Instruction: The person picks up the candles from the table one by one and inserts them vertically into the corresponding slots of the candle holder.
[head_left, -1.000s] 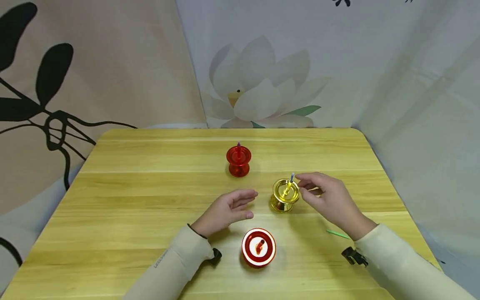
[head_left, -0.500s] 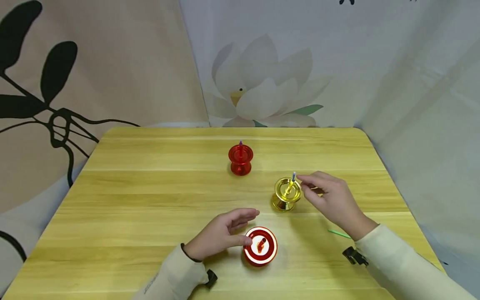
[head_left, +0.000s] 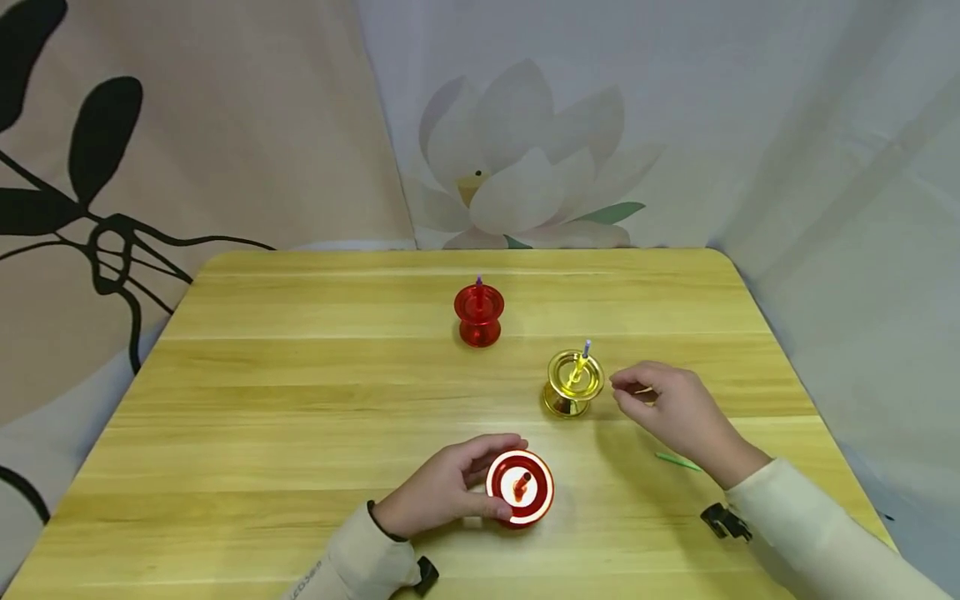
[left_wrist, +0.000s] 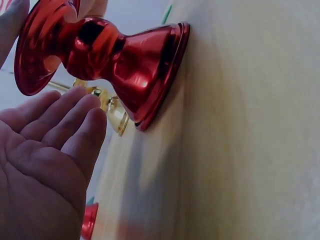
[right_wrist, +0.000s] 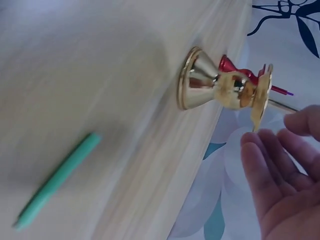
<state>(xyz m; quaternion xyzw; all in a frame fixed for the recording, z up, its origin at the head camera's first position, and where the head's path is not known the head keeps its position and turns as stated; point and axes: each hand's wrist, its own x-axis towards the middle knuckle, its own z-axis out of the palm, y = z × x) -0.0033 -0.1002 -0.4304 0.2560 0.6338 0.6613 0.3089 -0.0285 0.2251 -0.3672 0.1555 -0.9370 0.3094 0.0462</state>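
A shiny red candle holder [head_left: 540,490] stands upright on the table in front, an upright post at its centre. My left hand [head_left: 442,493] is around its upper rim, thumb on the near side and index finger behind; the other fingers lie fairly straight below the rim in the left wrist view. My right hand [head_left: 678,417] is apart from a gold candle holder [head_left: 567,406], fingers loosely bent and holding nothing. A thin bluish candle [head_left: 587,349] stands slightly tilted in the gold holder. Beneath the right wrist a green candle [right_wrist: 57,180] lies flat.
Farther back stands another red candle holder [head_left: 480,331] with a thin purple-tipped candle [head_left: 479,283]. The wooden table [head_left: 262,392] ends at a printed cloth [head_left: 525,125] behind and at the sides.
My left hand has moved down toward me, from beyond the near red candle holder to around its rim. My right hand has drawn back to the right from the gold holder and its candle.
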